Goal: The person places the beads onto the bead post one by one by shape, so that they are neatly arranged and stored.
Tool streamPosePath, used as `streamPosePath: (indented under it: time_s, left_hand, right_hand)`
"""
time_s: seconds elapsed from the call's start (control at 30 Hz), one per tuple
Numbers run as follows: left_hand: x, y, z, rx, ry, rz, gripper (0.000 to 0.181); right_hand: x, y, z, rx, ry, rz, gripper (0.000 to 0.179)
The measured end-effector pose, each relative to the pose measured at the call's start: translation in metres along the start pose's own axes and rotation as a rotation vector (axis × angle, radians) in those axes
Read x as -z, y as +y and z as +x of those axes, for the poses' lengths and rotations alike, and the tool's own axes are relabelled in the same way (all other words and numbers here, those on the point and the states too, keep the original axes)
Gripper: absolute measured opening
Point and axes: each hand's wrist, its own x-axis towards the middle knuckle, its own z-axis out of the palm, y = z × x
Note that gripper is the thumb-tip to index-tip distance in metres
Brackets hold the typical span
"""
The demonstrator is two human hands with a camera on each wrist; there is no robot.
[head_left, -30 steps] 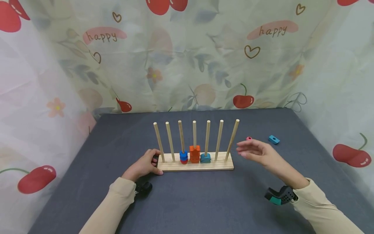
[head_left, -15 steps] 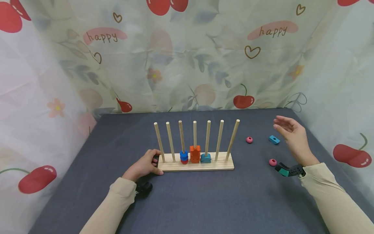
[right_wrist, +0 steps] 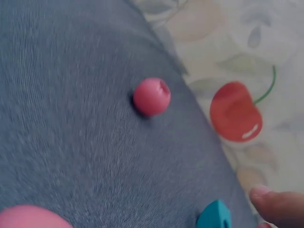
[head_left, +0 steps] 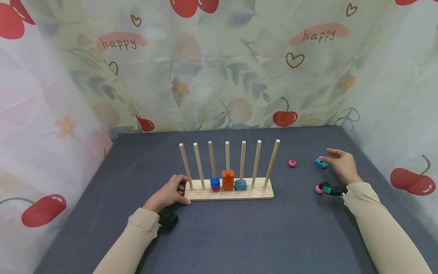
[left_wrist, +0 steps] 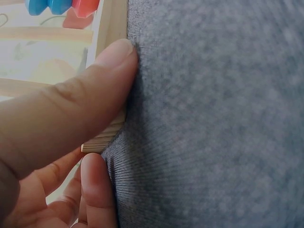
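My left hand [head_left: 169,193] holds the left end of a wooden peg rack [head_left: 205,195], thumb along its front edge and fingers at its end. The left wrist view shows that thumb [left_wrist: 71,102] against the base. On the rack sit blue and red pieces [head_left: 215,183], an orange stack [head_left: 228,180] and a teal rounded block [head_left: 240,185], each on its own peg. At the table's right, my right hand [head_left: 343,166] hovers by a blue block with a hole [head_left: 321,163]. In the right wrist view a fingertip [right_wrist: 275,204] is apart from that block [right_wrist: 214,217].
One pink bead [head_left: 291,163] lies between the rack and the blue block. Another pink bead [head_left: 318,190] lies nearer, partly behind the right wrist camera [head_left: 332,189]. A printed curtain [head_left: 219,76] rises behind the dark table [head_left: 232,232].
My right hand moved right from beside the rack to past the blue block, then came down and leftward to the block. The left hand stays on the rack.
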Motion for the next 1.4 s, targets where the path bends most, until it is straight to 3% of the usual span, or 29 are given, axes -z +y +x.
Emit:
streamPosePath:
  time_s: [0.27, 0.53, 0.73, 0.97, 1.2, 1.4]
  left_hand:
    - [0.000, 0.000, 0.000, -0.008, 0.000, -0.008, 0.076]
    - [-0.001, 0.000, 0.002, 0.000, -0.001, -0.005, 0.077]
    - [-0.001, 0.002, 0.002, 0.003, -0.007, -0.014, 0.076]
    - [0.000, 0.002, 0.001, 0.006, 0.000, -0.013, 0.076]
    - [-0.001, -0.001, 0.002, -0.001, 0.001, 0.001, 0.076]
    - [-0.001, 0.000, 0.002, 0.010, 0.001, -0.004, 0.076]
  right_hand:
    - [-0.003, 0.006, 0.013, -0.028, -0.137, -0.071, 0.067]
    - [-0.003, 0.008, 0.019, -0.042, -0.108, -0.169, 0.055]
    - [-0.002, 0.002, 0.018, -0.007, -0.104, -0.170, 0.052]
    - [-0.005, -0.016, 0.011, 0.055, -0.064, -0.103, 0.053]
    - [-0.007, -0.041, -0.004, 0.134, -0.073, 0.003, 0.069]
    - [-0.010, -0.074, -0.023, 0.236, -0.037, 0.139, 0.055]
